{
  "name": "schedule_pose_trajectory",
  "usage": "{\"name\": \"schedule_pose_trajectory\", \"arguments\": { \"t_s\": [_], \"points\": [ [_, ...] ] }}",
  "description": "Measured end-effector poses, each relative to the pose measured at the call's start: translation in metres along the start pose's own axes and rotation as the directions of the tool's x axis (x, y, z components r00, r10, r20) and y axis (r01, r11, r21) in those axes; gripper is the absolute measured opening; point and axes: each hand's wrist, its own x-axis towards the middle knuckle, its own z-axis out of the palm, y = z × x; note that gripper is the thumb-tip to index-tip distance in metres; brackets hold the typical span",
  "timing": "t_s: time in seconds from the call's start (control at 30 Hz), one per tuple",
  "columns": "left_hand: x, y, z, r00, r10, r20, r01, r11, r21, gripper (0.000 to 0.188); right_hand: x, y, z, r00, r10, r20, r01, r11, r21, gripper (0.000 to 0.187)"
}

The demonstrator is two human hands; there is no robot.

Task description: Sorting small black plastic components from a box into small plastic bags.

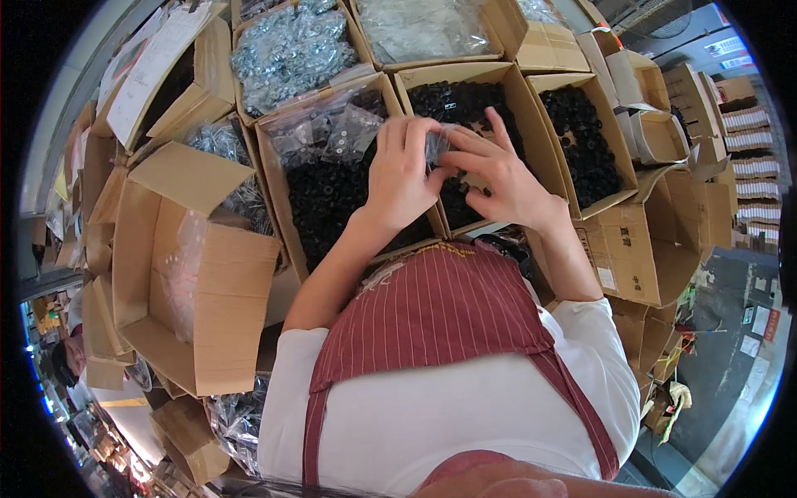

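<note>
A small clear plastic bag (435,148) is held between my two hands above the cardboard boxes. The fingers of my left hand (402,173) are bent and closed on its left side. My right hand (508,176) grips the right side with some fingertips, while another finger points up and away. The bag's contents, if any, are too small to make out. Under my left hand is a box of small black ring-like parts (320,203), with small clear bags (336,133) lying on them. Below my right hand, another box holds similar black parts (452,98).
A third box of black parts (581,145) stands to the right. Farther off are boxes of bagged metal-looking pieces (295,54) and clear bags (427,29). At left, an open carton (158,282) has raised flaps. Stacked cartons (656,236) stand at right.
</note>
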Motion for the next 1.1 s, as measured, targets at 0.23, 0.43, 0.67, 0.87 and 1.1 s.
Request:
{"name": "schedule_pose_trajectory", "arguments": {
  "t_s": [0.23, 0.43, 0.67, 0.87, 1.1],
  "points": [
    [-0.002, -0.011, 0.0, 0.971, 0.169, 0.172, -0.171, 0.985, -0.001, 0.056, -0.007, -0.013, 0.002, 0.994, -0.077, 0.075, 0.078, 0.997, -0.011, 0.046],
    [0.005, 0.004, 0.002, 0.929, 0.296, 0.222, -0.304, 0.953, 0.004, 0.047, -0.013, -0.014, 0.001, 0.99, -0.137, 0.042, 0.141, 0.987, -0.084, 0.023],
    [0.027, 0.012, 0.009, 0.94, -0.205, 0.272, 0.225, 0.973, -0.044, 0.016, -0.012, 0.028, -0.024, 0.949, 0.227, -0.219, -0.062, 0.814, 0.578, 0.018],
    [0.025, -0.035, 0.048, 0.914, -0.363, 0.183, 0.397, 0.7, -0.594, 0.02, -0.027, 0.17, 0.056, 0.857, 0.515, 0.03, -0.511, 0.856, -0.075, 0.057],
    [0.017, -0.037, 0.043, 0.91, -0.39, 0.139, 0.38, 0.652, -0.656, 0.018, -0.017, 0.107, 0.107, 0.731, 0.529, 0.432, -0.444, 0.849, -0.287, 0.079]
  ]
}}
